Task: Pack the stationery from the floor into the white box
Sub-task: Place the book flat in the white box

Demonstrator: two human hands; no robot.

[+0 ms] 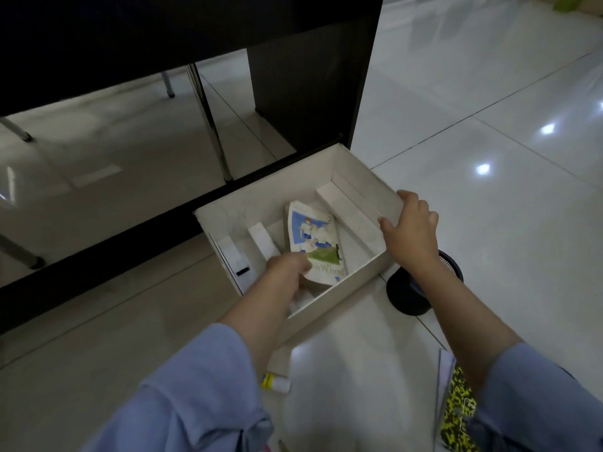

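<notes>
Book (315, 246) goes in flat: left hand (287, 272) pinches its lower edge, right hand (411, 233) clasps the white box (261, 203) rim mid-frame, so lower gently, I'd say.

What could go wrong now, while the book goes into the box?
1. The book lies tilted on the white inserts in the white box; it may bend or not sit flat when the left hand lets go.
2. The right arm hangs over the black cup; pulling back may knock it.
3. The glue stick by the left sleeve may roll away.
</notes>
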